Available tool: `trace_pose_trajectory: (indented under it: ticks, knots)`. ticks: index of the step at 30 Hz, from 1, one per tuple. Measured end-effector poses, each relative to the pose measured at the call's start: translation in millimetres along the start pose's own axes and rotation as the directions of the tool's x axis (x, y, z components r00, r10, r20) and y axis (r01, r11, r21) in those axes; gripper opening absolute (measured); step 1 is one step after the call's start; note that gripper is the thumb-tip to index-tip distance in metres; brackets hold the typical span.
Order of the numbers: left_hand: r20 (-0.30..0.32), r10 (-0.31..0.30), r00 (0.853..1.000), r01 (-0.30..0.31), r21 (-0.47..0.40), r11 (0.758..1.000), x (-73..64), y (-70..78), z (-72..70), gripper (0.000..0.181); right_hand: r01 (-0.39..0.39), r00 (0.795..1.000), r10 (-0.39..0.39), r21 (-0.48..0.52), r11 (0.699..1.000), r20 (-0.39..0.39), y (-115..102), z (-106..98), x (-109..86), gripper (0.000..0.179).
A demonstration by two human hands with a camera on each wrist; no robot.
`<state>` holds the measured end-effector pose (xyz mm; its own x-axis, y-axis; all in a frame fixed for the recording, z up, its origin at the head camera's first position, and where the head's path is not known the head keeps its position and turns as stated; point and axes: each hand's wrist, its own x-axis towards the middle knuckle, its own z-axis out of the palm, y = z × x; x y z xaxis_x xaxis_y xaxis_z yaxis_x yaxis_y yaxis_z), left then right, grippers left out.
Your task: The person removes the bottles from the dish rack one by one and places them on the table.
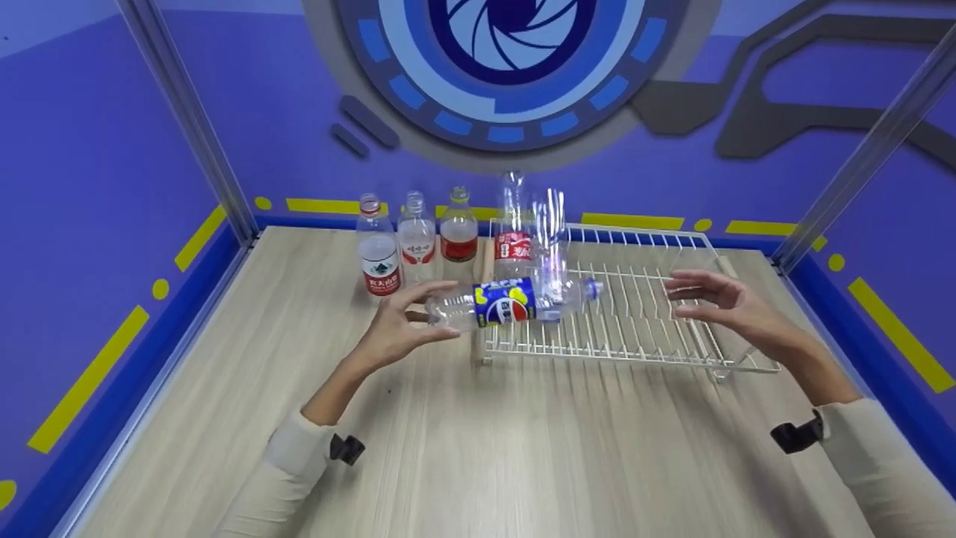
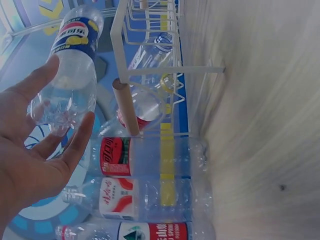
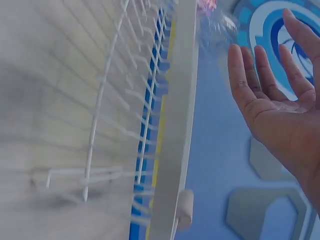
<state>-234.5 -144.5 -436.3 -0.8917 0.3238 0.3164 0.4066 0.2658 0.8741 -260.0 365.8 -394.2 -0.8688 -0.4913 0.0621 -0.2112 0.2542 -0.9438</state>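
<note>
My left hand (image 1: 403, 325) grips the base end of a clear plastic Pepsi bottle (image 1: 505, 302) with a blue and yellow label. The bottle lies roughly level above the left part of a white wire dish rack (image 1: 635, 359), its neck toward the right. In the left wrist view, the fingers and thumb curl round the clear bottom of the bottle (image 2: 75, 45). My right hand (image 1: 721, 302) hovers over the rack's right side, holding nothing, fingers spread and gently bent. At the rack's left end are a red-labelled bottle (image 1: 514, 245) and another clear bottle (image 1: 551, 224), partly hidden behind the Pepsi bottle.
Left of the rack, three empty bottles stand in a row: a red-and-white-labelled one (image 1: 379, 261), a white-labelled one (image 1: 417, 243) and a dark-red-labelled one (image 1: 458, 239). A blue printed wall (image 1: 284, 149) rises behind the wooden table (image 1: 478, 448). Metal posts (image 1: 190, 127) edge the corners.
</note>
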Motion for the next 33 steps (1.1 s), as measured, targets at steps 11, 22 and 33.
trace_pose_trajectory:
  ticks: [11,22,33]
  knots:
    - [-0.168,-0.127,0.978,0.109,-0.111,0.988,-12.4,-9.8,-23.1,0.068,0.010,0.989,-0.011,-0.009,1.000,-0.150,14.7,-43.3,-21.2,0.047]
    - [-0.198,-0.204,0.959,0.070,-0.532,0.844,-17.2,-24.7,-47.2,0.086,0.156,0.935,-0.101,0.138,0.978,-0.339,41.0,-74.9,-35.8,0.038]
    - [-0.124,-0.146,0.981,-0.097,-0.978,0.184,-23.4,-34.2,-70.9,0.061,0.115,0.932,-0.060,0.136,0.984,-0.357,60.8,-83.7,-44.6,0.036]
